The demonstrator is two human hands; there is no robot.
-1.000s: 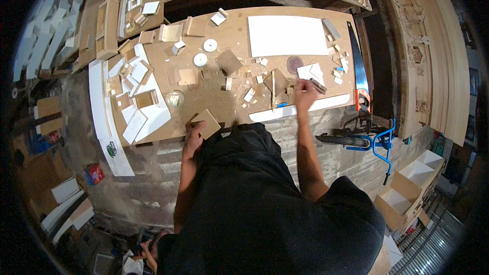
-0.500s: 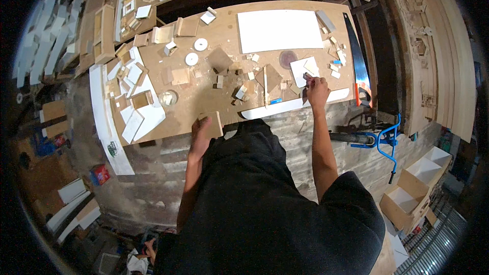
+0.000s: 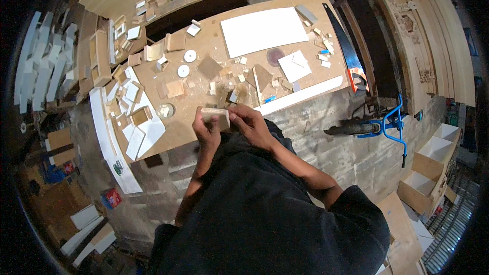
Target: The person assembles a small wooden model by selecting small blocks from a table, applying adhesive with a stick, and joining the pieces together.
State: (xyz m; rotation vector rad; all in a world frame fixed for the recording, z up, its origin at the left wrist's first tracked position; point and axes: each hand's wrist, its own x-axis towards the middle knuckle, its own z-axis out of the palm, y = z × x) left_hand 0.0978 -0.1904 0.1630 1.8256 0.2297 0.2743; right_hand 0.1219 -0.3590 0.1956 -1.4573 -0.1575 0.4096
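Observation:
In front of my torso, at the near edge of the workbench [image 3: 204,61], my left hand [image 3: 205,131] is closed round a small flat wooden piece [image 3: 222,113], thumb on its near face. My right hand [image 3: 253,128] meets the piece's right end with its fingers pinched together. Whatever small thing may be between those fingertips is hidden. Just beyond both hands lie a small white-faced wood block [image 3: 234,95] and a thin wood strip [image 3: 257,85]. A clear round container [image 3: 165,110] stands to the left of my left hand.
A white panel [image 3: 265,31] and a white square piece [image 3: 294,66] lie on the bench. A handsaw [image 3: 342,40] rests along its right edge. White curved boards [image 3: 106,130] and small boxes crowd the left end. A blue-framed bicycle [image 3: 389,127] stands right.
My right hand has come from the white square piece at the right back to the wooden piece. The left hand has lifted and turned that piece slightly. The whole view has rotated.

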